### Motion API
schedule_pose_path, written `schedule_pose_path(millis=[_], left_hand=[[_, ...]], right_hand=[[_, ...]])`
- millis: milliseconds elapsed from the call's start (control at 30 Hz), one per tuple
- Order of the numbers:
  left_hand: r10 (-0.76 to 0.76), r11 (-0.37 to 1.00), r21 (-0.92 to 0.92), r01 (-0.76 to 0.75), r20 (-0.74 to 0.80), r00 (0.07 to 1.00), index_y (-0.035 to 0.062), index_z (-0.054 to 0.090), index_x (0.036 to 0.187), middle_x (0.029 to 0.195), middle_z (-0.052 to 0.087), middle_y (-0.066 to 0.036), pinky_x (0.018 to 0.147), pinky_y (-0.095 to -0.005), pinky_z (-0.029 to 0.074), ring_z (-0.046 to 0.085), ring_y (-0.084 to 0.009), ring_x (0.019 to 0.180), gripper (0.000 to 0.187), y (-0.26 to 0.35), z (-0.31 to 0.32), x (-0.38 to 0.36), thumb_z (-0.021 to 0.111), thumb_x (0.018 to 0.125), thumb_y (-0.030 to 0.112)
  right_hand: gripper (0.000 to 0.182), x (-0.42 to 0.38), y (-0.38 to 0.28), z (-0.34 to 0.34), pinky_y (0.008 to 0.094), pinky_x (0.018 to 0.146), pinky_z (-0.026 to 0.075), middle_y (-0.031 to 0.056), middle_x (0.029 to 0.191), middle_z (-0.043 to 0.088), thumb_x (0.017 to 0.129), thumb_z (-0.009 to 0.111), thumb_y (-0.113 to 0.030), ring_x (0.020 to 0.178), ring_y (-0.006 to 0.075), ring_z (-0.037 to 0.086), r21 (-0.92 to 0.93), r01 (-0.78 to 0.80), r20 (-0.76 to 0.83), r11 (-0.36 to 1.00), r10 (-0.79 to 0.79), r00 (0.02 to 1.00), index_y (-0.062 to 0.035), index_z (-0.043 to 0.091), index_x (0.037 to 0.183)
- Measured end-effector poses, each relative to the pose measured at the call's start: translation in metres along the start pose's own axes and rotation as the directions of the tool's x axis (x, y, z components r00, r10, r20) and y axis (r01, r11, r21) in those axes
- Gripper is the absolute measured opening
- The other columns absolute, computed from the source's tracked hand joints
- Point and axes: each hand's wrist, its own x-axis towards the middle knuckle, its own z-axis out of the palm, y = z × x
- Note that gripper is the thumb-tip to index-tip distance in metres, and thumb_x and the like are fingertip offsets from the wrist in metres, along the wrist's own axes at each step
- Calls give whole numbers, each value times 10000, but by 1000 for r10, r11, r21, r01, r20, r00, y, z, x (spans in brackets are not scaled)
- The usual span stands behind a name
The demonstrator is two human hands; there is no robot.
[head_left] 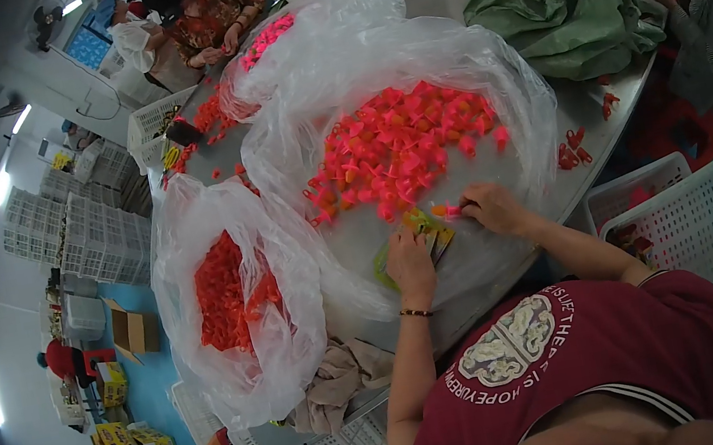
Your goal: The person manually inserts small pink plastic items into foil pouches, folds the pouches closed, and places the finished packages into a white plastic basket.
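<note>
My left hand, with a bracelet at the wrist, is closed on a yellow-green printed packet lying over the clear plastic. Just right of it, my right hand pinches a small pink and orange plastic piece beside the packet's edge. Beyond both hands a heap of pink and orange plastic pieces is spread on a large opened clear bag. To the left, another clear bag holds red plastic parts.
A green sack lies at the table's far right. White crates stand by my right side. A beige cloth lies at the near edge. One person works at the far left, another at the right.
</note>
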Motion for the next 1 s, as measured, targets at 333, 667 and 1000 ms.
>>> schedule_pose_path(millis=[333, 667, 1000], left_hand=[[130, 985, 125, -116, -107, 986, 29, 575, 998, 936, 548, -149, 668, -451, 489, 593, -336, 839, 165, 1, 18, -6, 563, 836, 59], [-38, 935, -348, -67, -286, 958, -14, 520, 936, 896, 554, -169, 734, -402, 447, 551, -357, 828, 76, -15, 11, -22, 537, 872, 22], [-88, 873, -478, -98, -352, 932, -14, 550, 930, 935, 583, -113, 767, -326, 457, 558, -241, 838, 82, -24, 20, -21, 578, 855, 5]], right_hand=[[127, 2, -2, 6, 419, 698, 468, 163, 818, 613, 788, 647, -122, 785, 358, 595, 56, 13, -80, 998, -9, 997, -5, 618, 825], [109, 3, -30, 38, 323, 616, 463, 146, 743, 619, 804, 625, -50, 656, 214, 599, 311, 18, -76, 950, 6, 997, 30, 611, 875], [108, 7, -23, 34, 324, 620, 476, 126, 758, 630, 803, 628, -36, 666, 205, 613, 170, 49, -35, 984, -43, 998, 38, 608, 879]])
